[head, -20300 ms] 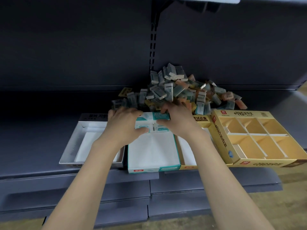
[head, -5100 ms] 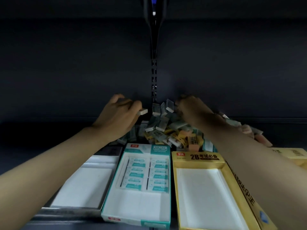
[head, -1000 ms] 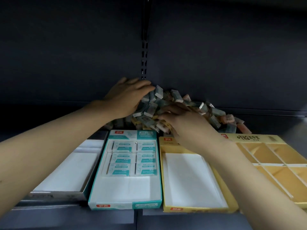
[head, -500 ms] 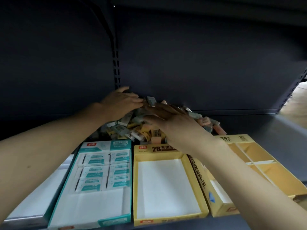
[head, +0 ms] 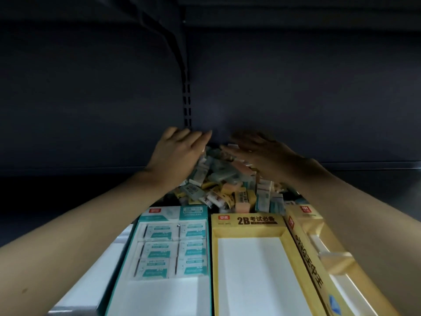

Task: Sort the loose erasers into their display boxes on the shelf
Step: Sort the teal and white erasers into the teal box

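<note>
Yellow box [head: 248, 226]: header reads "2B", long axis runs toward the lower frame.
Erasers [head: 224, 190]: heaped mid-frame, behind the boxes.
My left hand [head: 176, 156], right hand [head: 259, 153]: fingers straight, resting on the heap.

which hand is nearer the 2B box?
Right. The right hand is over the eraser pile directly behind the 2B box; the left hand is on the pile's left side, behind the teal box.
</note>
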A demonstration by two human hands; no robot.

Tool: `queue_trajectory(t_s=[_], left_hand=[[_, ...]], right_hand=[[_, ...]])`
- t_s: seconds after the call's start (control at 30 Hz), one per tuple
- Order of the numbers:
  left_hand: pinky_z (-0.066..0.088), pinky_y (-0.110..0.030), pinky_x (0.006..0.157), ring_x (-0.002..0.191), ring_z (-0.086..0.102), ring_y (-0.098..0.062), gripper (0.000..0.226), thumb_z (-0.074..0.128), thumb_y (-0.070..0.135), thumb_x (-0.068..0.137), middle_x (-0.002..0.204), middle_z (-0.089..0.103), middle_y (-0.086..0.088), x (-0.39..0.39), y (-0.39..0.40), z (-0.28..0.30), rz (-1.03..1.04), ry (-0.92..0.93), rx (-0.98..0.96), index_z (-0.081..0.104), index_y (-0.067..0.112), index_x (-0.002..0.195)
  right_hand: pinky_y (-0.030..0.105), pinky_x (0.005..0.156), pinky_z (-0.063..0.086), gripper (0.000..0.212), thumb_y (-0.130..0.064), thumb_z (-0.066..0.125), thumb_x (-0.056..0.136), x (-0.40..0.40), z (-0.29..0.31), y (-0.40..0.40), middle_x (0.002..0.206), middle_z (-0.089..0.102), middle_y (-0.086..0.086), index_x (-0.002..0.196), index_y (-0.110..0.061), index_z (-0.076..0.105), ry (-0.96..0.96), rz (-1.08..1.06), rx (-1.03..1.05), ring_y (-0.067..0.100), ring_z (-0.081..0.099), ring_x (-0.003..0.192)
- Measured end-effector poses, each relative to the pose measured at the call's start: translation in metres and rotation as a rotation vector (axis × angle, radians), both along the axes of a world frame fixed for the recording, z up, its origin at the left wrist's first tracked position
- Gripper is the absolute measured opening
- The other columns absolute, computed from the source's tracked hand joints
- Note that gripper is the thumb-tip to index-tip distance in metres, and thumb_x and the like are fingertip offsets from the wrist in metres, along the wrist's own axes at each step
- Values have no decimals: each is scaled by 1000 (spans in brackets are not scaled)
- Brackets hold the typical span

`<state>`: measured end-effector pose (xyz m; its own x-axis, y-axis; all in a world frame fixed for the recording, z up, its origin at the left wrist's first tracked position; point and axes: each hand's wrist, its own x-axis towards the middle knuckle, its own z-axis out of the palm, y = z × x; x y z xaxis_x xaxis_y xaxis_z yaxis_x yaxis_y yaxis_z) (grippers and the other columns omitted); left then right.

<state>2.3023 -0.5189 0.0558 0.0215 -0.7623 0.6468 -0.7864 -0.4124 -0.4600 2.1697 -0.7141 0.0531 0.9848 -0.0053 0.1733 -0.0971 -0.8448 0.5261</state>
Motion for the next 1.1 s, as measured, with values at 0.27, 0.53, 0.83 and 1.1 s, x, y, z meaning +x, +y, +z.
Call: queue_trajectory(t_s=[0.27, 0.53, 0.83, 1.1], left_hand=[[32, -33, 79, 85, 66, -24, 42, 40, 22, 85, 98, 70, -4, -4, 11, -2, 10, 31, -29, 63, 7, 116], [31, -32, 78, 84, 65, -23, 42, 44, 23, 84, 98, 70, -3, -11, 10, -9, 58, 76, -58, 62, 7, 118], [44, -35, 81, 87, 66, -31, 50, 74, 6, 74, 109, 67, -12, -17, 18, -17, -7, 293, -113, 58, 2, 121], [48, -31, 82, 96, 60, -31, 38, 49, -4, 89, 112, 61, -16, -28, 39, -9, -145, 744, -245, 55, 6, 125]], right_hand=[[54, 103, 35, 50, -40, 31, 90, 15, -4, -7, 138, 51, 8, 130, -25, 56, -10, 47, -205, 36, 46, 126], [42, 83, 50, 44, -42, 35, 88, 15, -6, 3, 114, 67, 3, 111, -24, 68, -138, 113, -128, 32, 60, 106], [28, 66, 43, 42, -11, 63, 81, 1, 6, 32, 97, 63, 9, 123, -14, 54, -419, 143, 649, 15, 59, 75], [35, 54, 46, 24, -13, 59, 88, -6, 9, 77, 79, 63, 14, 88, -34, 47, -454, 141, 1240, 21, 57, 60]])
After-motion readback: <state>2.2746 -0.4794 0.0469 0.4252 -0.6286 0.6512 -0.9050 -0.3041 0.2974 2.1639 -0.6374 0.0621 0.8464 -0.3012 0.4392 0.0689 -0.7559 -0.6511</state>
